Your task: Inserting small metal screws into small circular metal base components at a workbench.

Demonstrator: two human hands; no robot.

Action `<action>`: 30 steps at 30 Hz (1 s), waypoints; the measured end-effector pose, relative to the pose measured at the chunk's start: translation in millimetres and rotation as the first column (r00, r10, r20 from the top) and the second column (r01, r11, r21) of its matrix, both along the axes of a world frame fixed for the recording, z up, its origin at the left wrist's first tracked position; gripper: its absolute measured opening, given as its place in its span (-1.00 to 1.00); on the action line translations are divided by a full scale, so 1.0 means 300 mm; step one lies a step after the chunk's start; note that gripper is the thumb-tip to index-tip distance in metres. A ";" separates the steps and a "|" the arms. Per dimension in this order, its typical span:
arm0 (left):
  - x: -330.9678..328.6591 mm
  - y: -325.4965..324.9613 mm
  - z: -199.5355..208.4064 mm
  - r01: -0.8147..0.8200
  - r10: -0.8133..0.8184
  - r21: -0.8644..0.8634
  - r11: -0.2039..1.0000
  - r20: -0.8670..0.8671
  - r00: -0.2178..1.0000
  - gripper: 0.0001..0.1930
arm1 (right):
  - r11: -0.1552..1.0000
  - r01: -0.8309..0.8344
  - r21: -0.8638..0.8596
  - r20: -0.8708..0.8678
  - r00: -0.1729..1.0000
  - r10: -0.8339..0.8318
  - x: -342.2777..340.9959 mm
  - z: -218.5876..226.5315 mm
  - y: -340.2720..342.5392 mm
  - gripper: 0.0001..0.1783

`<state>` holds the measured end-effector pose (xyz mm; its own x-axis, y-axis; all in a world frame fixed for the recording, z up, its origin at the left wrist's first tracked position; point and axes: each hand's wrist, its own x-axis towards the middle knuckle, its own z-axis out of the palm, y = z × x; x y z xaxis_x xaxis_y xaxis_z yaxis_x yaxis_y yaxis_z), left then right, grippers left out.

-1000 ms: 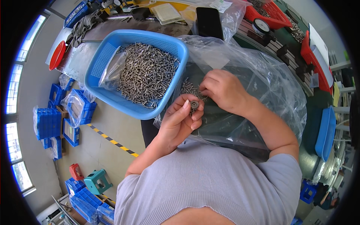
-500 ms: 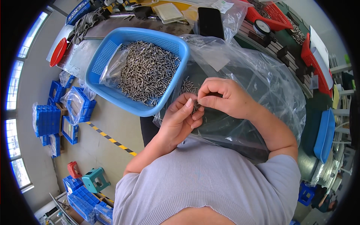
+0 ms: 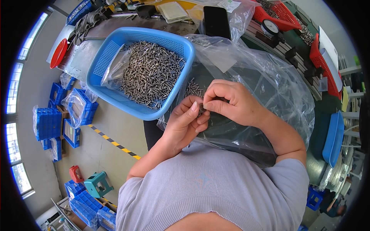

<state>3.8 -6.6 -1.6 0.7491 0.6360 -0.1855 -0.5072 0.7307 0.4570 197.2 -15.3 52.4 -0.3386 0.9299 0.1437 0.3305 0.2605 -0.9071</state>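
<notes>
Part looks light, stiff, slick, hold its sides; left hand pinches it, can't tell if right hand does

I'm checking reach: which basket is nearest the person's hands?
The large light-blue basket heaped with small metal pieces, just beyond the left hand; the red baskets at upper right and the darker blue one at upper left lie farther away.

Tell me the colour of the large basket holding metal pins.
The large basket is light blue, best seen in head view.
</notes>
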 end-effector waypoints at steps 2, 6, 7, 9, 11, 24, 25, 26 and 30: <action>-0.001 0.001 -0.004 0.003 -0.003 0.000 1.000 0.010 1.000 -0.81 | 1.000 0.004 0.005 0.001 1.000 -0.004 0.000 -0.001 0.000 -0.90; -0.001 0.003 -0.006 0.009 -0.009 -0.003 1.000 0.031 0.999 -0.81 | 1.000 0.009 0.011 0.003 1.000 -0.009 0.000 -0.001 0.002 -0.90; -0.001 0.003 -0.007 0.009 -0.009 -0.005 1.000 0.030 0.999 -0.81 | 1.000 0.008 0.010 0.003 1.000 -0.008 -0.001 -0.001 0.002 -0.90; -0.003 0.004 -0.009 0.011 -0.011 -0.012 1.000 0.029 1.000 -0.82 | 1.000 -0.003 0.016 0.004 1.000 0.003 -0.003 -0.001 0.002 -0.90; 0.002 0.004 0.001 0.008 -0.008 -0.016 1.000 0.016 1.000 -0.81 | 1.000 -0.005 0.023 0.009 1.000 0.005 -0.001 -0.007 0.002 -0.90; 0.006 0.000 0.012 0.007 -0.008 -0.033 0.999 -0.028 1.000 -0.74 | 0.952 -0.001 0.305 0.041 0.999 -0.012 -0.002 -0.045 0.026 -0.79; 0.006 -0.002 0.011 0.006 -0.007 -0.028 1.000 -0.028 1.000 -0.74 | 0.951 -0.002 0.309 0.040 0.999 -0.011 -0.003 -0.046 0.025 -0.79; 0.006 -0.005 0.006 -0.012 0.012 -0.017 1.000 -0.030 0.999 -0.74 | 0.945 0.013 0.327 0.050 0.998 -0.031 -0.003 -0.048 0.023 -0.80; 0.008 -0.011 -0.006 -0.052 0.052 0.005 0.999 0.025 0.998 -0.76 | 0.924 0.011 0.383 0.059 0.998 -0.036 -0.002 -0.044 0.015 -0.83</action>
